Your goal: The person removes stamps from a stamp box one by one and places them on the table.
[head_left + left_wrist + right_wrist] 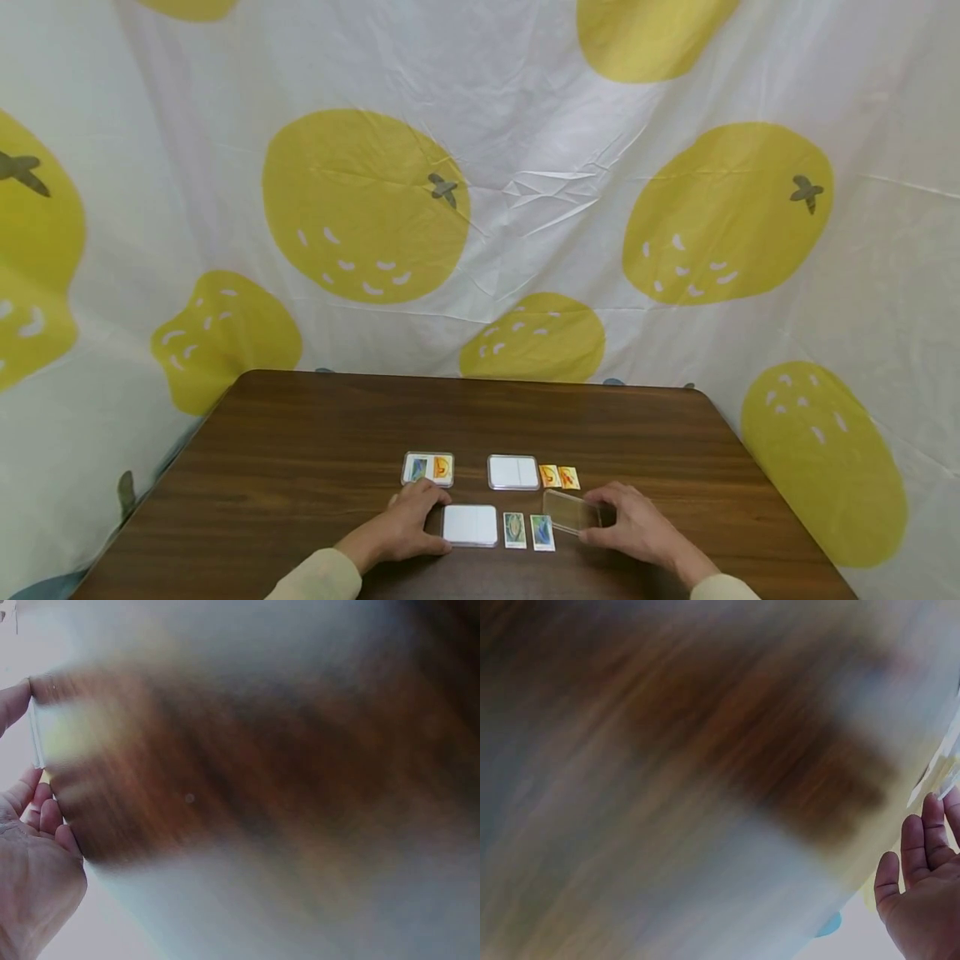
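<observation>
In the head view my left hand [408, 521] grips the left side of a clear case with a white insert [470, 526], thumb and forefinger at its near and far corners. The left wrist view shows the case's edge [37, 735] between those fingers. My right hand [633, 525] pinches a clear plastic lid [570, 512] by its right side, tilted above the table. Between the hands lie two small stamp-like picture cards, one greenish [514, 530] and one blue [542, 532]. The right wrist view catches only part of the right hand [926, 877] and a sliver of clear plastic.
Behind the left hand sits a clear case [428, 469] with a blue and an orange card inside. Farther right is another white-insert case [513, 472], beside two orange cards [559, 477]. All rest on a brown wooden table [315, 425] before a lemon-print cloth [525, 133].
</observation>
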`<action>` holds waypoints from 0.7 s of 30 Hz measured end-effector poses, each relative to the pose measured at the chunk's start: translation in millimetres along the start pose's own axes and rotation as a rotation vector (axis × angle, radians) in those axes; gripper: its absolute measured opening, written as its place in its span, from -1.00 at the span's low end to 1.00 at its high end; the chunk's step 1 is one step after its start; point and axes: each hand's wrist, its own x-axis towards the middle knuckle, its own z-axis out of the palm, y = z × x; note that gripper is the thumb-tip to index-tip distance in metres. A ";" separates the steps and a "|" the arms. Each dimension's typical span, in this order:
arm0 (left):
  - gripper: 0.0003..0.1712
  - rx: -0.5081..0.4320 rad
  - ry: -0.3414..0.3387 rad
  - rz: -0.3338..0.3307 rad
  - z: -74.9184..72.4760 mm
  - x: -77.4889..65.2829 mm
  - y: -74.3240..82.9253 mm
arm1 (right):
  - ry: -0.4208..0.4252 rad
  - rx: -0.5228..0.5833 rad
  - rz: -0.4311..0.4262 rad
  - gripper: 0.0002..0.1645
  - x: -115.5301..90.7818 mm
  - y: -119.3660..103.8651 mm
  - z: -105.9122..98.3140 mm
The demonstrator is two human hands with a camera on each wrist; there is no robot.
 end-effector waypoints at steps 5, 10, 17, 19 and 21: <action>-0.39 -0.007 0.002 -0.002 0.2 0.1 1.1 | 0.037 0.005 -0.031 -0.39 6.2 -8.3 6.1; -0.39 -0.007 0.003 0.000 -0.8 -0.3 2.5 | 0.041 0.019 -0.049 -0.40 10.6 -16.6 13.9; -0.39 -0.003 0.000 0.001 -1.3 0.1 3.2 | 0.040 0.031 -0.082 -0.41 14.6 -28.3 21.0; -0.39 -0.002 -0.005 -0.001 -1.2 0.2 2.6 | 0.036 0.036 -0.085 -0.41 15.5 -31.6 21.9; -0.39 -0.001 -0.007 -0.001 -1.6 0.1 2.1 | 0.036 0.039 -0.087 -0.40 16.8 -34.7 22.7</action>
